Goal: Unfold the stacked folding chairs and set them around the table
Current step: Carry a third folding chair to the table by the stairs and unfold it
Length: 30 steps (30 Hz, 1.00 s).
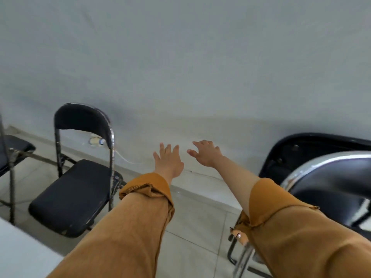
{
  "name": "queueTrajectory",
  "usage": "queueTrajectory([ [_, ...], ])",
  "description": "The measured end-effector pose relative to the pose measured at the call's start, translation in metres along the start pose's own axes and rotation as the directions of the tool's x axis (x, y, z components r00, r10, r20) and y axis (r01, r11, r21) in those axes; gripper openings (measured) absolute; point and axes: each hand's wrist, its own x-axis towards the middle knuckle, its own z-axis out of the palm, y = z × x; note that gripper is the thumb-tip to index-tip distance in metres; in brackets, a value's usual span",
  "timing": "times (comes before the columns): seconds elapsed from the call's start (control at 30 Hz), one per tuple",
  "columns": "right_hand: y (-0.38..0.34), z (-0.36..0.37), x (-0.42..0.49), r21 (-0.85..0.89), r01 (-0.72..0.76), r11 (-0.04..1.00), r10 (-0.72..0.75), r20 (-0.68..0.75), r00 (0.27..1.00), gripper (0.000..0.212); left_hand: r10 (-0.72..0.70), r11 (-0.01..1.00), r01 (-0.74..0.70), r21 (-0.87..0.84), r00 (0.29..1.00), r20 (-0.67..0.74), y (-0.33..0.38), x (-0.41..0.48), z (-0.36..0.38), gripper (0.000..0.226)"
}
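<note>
An unfolded black folding chair (72, 189) with a chrome frame stands on the floor at the left, beside the white table (22, 255) whose corner shows at the bottom left. A second unfolded chair (12, 149) is cut off by the left edge. At the right, folded black chairs (325, 177) lean stacked, chrome frames showing. My left hand (168, 161) and my right hand (204, 152) reach forward over the floor with fingers spread, holding nothing and touching no chair. Both arms wear mustard sleeves.
A grey wall (200, 67) fills the upper view. A small white socket or device with a cable (96, 141) sits low on the wall behind the unfolded chair. Pale floor tiles (196, 227) lie between the unfolded chair and the stack.
</note>
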Motion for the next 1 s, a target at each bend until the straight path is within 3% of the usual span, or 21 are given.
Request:
queueTrajectory([
  [0.17, 0.074, -0.02, -0.054, -0.067, -0.15, 0.986, 0.145, -0.077, 0.986, 0.062, 0.121, 0.992, -0.122, 0.011, 0.992, 0.045, 0.068, -0.02, 0.012, 0.067],
  [0.43, 0.159, -0.064, -0.162, -0.154, -0.277, 0.949, 0.241, -0.216, 0.946, 0.059, 0.268, 0.962, -0.263, -0.077, 0.962, 0.056, 0.184, -0.077, 0.014, 0.065],
  [0.73, 0.244, -0.053, -0.297, -0.144, -0.358, 0.923, 0.321, -0.228, 0.919, 0.059, 0.345, 0.932, -0.342, -0.117, 0.939, 0.007, 0.275, -0.165, 0.052, 0.064],
  [1.0, 0.289, -0.043, -0.32, -0.088, -0.366, 0.926, 0.335, -0.253, 0.908, 0.058, 0.395, 0.911, -0.391, -0.132, 0.919, 0.001, 0.331, -0.192, 0.081, 0.065],
])
